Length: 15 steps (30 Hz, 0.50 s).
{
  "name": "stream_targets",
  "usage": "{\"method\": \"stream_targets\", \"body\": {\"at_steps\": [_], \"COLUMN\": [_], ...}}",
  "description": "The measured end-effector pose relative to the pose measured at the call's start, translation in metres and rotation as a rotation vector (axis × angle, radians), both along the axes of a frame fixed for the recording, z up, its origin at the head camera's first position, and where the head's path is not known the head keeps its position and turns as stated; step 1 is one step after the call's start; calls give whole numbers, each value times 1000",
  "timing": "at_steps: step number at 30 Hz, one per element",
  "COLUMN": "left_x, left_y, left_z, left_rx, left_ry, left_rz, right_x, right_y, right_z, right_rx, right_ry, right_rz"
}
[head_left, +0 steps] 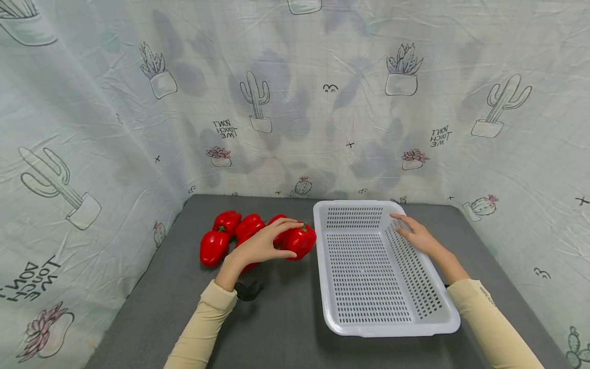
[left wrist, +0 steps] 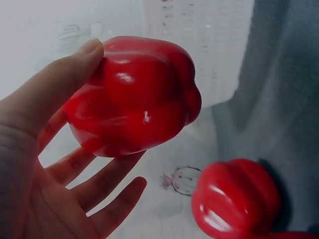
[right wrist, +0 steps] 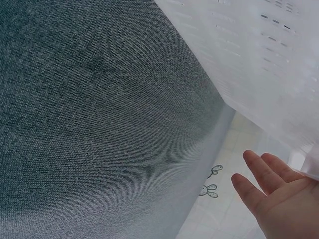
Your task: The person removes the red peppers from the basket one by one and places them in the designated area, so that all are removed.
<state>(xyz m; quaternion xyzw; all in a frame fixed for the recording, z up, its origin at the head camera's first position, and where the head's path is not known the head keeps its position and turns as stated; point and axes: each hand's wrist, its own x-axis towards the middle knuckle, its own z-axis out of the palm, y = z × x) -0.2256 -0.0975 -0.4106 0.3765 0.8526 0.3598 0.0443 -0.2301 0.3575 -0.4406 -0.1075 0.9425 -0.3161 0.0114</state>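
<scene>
My left hand [head_left: 264, 245] holds a glossy red bell pepper [head_left: 298, 241] by the left rim of the white plastic basket. In the left wrist view, the thumb presses on the top of this bell pepper [left wrist: 137, 99] and the fingers reach beneath it. My right hand [head_left: 418, 238] is at the basket's right rim, its thumb and index finger extended over the inside. The right wrist view shows the other fingers [right wrist: 251, 194] loosely extended beside the basket's outer wall [right wrist: 264, 64]. The perforated basket [head_left: 369, 277] has a bare floor.
Several more red bell peppers [head_left: 214, 248] lie in a cluster on the grey tabletop [head_left: 286, 318], partly hidden by my left hand. A black strap [head_left: 249, 291] shows at my left wrist. A cactus-print curtain [head_left: 295, 102] surrounds the table at the back and sides.
</scene>
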Motion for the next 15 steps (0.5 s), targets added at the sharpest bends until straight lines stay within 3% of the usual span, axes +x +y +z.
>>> {"method": "stream_targets", "body": {"at_steps": [15], "left_x": [1], "left_y": [-20], "left_z": [-19], "left_rx": [-137], "left_ry": [49], "left_rz": [78], "right_x": [1], "right_y": [0], "right_z": [1], "right_rx": [-7], "right_ry": [-16], "right_rz": [-1]}}
